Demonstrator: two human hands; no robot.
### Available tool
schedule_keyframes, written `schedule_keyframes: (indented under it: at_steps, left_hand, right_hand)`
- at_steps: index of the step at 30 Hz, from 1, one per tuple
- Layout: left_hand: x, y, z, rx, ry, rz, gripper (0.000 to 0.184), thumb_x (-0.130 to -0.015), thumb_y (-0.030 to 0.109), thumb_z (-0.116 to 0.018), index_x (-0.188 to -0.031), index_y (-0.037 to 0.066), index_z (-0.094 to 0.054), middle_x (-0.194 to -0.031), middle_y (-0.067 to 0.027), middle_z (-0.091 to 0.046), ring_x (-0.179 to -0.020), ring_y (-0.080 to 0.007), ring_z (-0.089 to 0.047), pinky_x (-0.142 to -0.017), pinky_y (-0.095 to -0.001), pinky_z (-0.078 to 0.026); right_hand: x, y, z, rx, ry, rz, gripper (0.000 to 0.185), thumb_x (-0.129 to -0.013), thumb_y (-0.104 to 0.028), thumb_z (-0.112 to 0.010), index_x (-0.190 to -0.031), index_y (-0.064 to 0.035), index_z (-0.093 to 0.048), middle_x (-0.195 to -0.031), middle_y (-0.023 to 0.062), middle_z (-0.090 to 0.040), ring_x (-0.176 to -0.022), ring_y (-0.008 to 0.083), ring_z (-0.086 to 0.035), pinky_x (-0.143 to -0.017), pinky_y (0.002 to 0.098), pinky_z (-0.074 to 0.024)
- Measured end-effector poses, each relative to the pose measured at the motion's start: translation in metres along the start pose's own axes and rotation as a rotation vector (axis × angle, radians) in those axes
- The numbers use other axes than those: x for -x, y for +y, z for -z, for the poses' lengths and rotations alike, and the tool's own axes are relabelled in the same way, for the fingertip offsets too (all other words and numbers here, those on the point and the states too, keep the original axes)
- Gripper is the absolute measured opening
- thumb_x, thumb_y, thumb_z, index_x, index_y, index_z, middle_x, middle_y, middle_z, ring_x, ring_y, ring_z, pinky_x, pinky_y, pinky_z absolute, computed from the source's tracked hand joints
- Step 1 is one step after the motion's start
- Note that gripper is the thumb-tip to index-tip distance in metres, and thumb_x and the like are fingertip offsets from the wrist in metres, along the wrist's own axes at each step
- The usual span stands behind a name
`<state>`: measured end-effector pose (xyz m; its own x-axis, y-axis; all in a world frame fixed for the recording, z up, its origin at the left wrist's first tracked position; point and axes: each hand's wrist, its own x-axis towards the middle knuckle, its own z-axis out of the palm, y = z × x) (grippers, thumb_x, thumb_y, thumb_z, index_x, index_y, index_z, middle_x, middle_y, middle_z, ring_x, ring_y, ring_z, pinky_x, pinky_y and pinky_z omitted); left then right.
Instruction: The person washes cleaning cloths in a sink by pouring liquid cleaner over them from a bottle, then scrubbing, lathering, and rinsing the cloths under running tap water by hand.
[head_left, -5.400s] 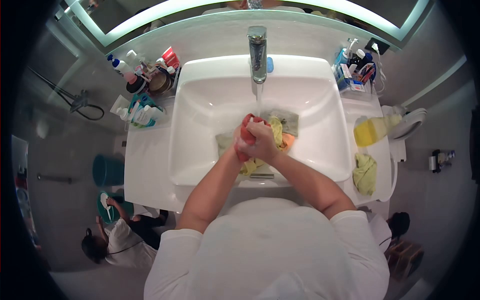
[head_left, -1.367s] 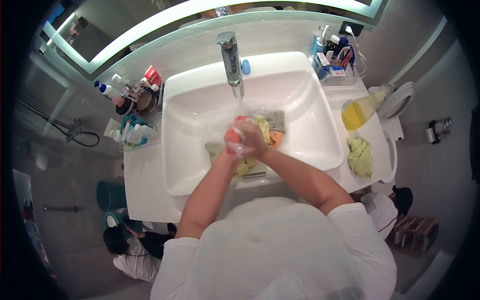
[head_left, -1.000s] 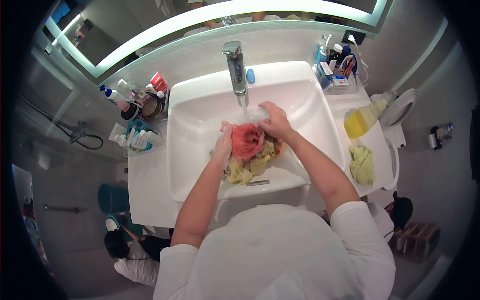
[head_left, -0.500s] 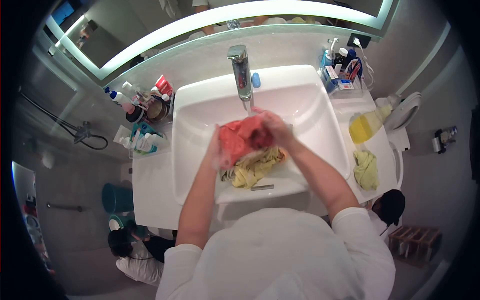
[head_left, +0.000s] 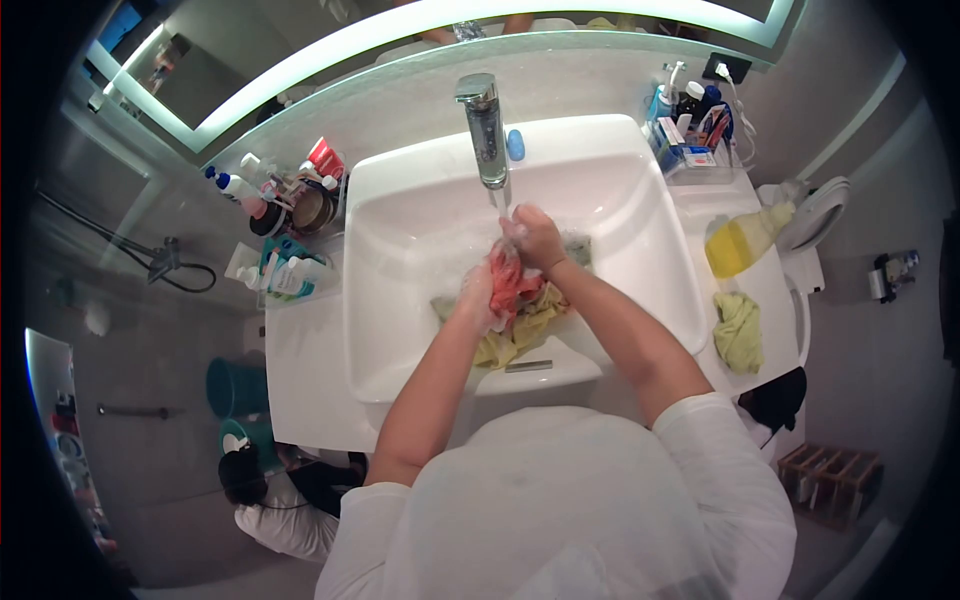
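While both forearms (head_left: 432, 385) cross the near rim of the glossy white basin (head_left: 650, 275), bare sloping sides leave open room left and right. I see a limp yellow cloth (head_left: 515, 339) rumpled inside; just beyond, the left hand (head_left: 478, 298) has its fingers closed on a bunched, wet red cloth (head_left: 510, 285). The right hand (head_left: 540, 241) curls at its upper end, beneath the chrome tap (head_left: 487, 140); I can't tell whether those fingers pinch it.
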<state>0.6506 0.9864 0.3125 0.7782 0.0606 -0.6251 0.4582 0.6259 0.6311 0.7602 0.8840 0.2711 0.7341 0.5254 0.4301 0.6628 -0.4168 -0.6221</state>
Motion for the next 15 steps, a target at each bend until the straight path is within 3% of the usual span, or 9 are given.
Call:
schedule_keyframes:
  at_steps: [3,4,7,8,10,13,15]
  left_hand:
    - [0.009,0.014,0.004,0.148,-0.153,-0.138,0.03,-0.093,0.03,-0.04,-0.111,0.007,-0.047,-0.103,-0.0114,-0.056,-0.088,-0.0242,-0.059,-0.079,-0.0372,-0.051]
    - [0.018,0.021,0.001,0.237,-0.192,-0.22,0.029,-0.094,0.028,-0.039,-0.112,0.006,-0.047,-0.104,-0.0125,-0.056,-0.09,-0.0249,-0.059,-0.081,-0.0382,-0.05]
    - [0.029,0.048,0.018,0.157,-0.337,-0.272,0.037,-0.095,0.027,-0.035,-0.123,0.005,-0.041,-0.118,-0.0133,-0.052,-0.107,-0.0254,-0.053,-0.09,-0.0411,-0.045]
    - [0.033,0.057,0.027,0.256,-0.36,-0.238,0.037,-0.094,0.029,-0.037,-0.122,0.005,-0.042,-0.117,-0.0139,-0.052,-0.106,-0.0259,-0.053,-0.09,-0.0413,-0.045]
    - [0.04,0.072,0.04,0.453,-0.401,-0.173,0.038,-0.094,0.033,-0.039,-0.12,0.006,-0.043,-0.115,-0.0152,-0.053,-0.104,-0.0269,-0.054,-0.089,-0.0418,-0.045]
    - [0.055,0.07,0.045,0.463,-0.316,-0.183,0.045,-0.092,0.041,-0.04,-0.118,0.005,-0.045,-0.114,-0.0146,-0.055,-0.104,-0.0264,-0.054,-0.087,-0.0407,-0.046]
    - [0.052,0.05,0.039,0.436,-0.306,-0.095,0.048,-0.09,0.046,-0.042,-0.113,0.004,-0.049,-0.109,-0.014,-0.057,-0.098,-0.0253,-0.057,-0.081,-0.0372,-0.048]
  right_hand:
    - [0.01,0.003,-0.003,-0.337,0.197,-0.039,0.053,-0.07,-0.036,-0.067,-0.114,-0.0122,-0.05,-0.112,0.0214,-0.043,-0.105,0.0385,-0.045,-0.086,0.0413,-0.0411]
    - [0.017,0.012,-0.003,-0.452,0.034,0.033,0.079,-0.068,-0.042,-0.068,-0.133,-0.0179,-0.031,-0.128,0.0263,-0.027,-0.119,0.0452,-0.029,-0.098,0.0434,-0.0317]
    - [0.039,0.019,0.006,-0.025,-0.309,0.097,0.084,-0.064,-0.048,-0.07,-0.134,-0.0203,-0.032,-0.133,0.027,-0.024,-0.123,0.0437,-0.027,-0.098,0.0435,-0.0315]
    - [0.045,0.017,0.019,0.098,-0.389,0.185,0.072,-0.068,-0.034,-0.07,-0.131,-0.021,-0.036,-0.13,0.0257,-0.032,-0.122,0.0389,-0.034,-0.095,0.043,-0.0352]
    - [0.04,0.044,0.009,-0.074,-0.339,0.192,0.062,-0.072,-0.02,-0.064,-0.128,-0.0185,-0.038,-0.121,0.022,-0.043,-0.114,0.0323,-0.044,-0.089,0.0404,-0.0399]
    - [0.025,0.042,0.011,-0.897,-0.274,-0.109,0.052,-0.073,0.006,-0.049,-0.121,-0.0095,-0.042,-0.101,0.0077,-0.055,-0.091,0.0172,-0.055,-0.076,0.0289,-0.0454]
    - [0.009,-0.005,0.04,-1.492,-0.315,-0.527,0.052,-0.071,0.008,-0.049,-0.12,-0.0068,-0.043,-0.099,0.0031,-0.053,-0.087,0.013,-0.054,-0.073,0.0245,-0.0446]
